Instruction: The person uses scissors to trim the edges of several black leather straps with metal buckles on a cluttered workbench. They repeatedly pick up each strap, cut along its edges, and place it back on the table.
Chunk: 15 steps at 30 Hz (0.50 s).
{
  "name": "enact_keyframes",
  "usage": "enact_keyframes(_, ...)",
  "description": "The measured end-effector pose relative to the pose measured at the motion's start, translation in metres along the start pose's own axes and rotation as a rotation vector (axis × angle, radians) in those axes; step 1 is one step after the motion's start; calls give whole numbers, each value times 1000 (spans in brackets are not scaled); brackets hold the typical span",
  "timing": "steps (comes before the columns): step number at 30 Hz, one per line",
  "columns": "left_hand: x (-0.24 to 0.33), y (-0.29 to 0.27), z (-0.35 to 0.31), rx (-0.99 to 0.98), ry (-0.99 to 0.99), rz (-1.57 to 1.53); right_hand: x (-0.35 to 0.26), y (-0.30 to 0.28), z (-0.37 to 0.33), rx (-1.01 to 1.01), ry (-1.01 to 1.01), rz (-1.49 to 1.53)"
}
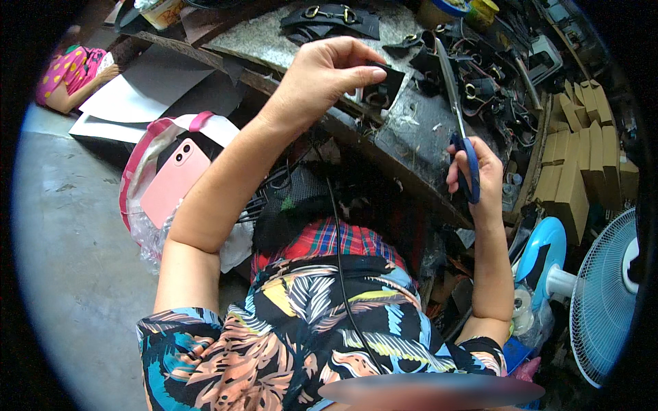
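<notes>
My left hand [336,72] is raised above the near edge of the workbench [257,41]. Thumb and fingers pinch a small flat black piece [391,83]; its exact kind is unclear. Over to the right, my right hand [484,179] grips a pair of scissors [449,85] by the dark blue handles. Their long blades point up and away, look closed together, and stay apart from the black piece. Beyond my left hand, a black strap piece with gold-coloured metal fittings [329,24] lies on the bench.
Black straps with metal fittings [480,89] are heaped at the bench's right. Farther right stand brown cardboard boxes [576,151] and a fan [606,294]. A pink phone [175,183] rests in a pink-rimmed bag at my left. Another person's arm [82,92] shows at far left.
</notes>
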State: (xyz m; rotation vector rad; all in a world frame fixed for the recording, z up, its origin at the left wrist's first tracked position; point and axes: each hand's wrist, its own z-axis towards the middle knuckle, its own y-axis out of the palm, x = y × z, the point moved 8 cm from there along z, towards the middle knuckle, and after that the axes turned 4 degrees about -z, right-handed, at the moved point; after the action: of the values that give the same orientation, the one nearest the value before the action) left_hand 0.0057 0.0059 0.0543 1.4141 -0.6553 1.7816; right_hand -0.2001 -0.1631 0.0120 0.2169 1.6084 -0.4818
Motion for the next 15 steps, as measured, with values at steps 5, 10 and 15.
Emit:
enact_keyframes(5, 9, 9, -3, -14, -135, 45, 4, -3, -3, 52, -20, 109)
enact_keyframes(10, 79, -1, 6, -17, 178, 110, 5, -5, -6, 74, -42, 127)
enact_keyframes(15, 122, -36, 41, 273, 552, 388, 5, -4, -6, 73, -51, 150)
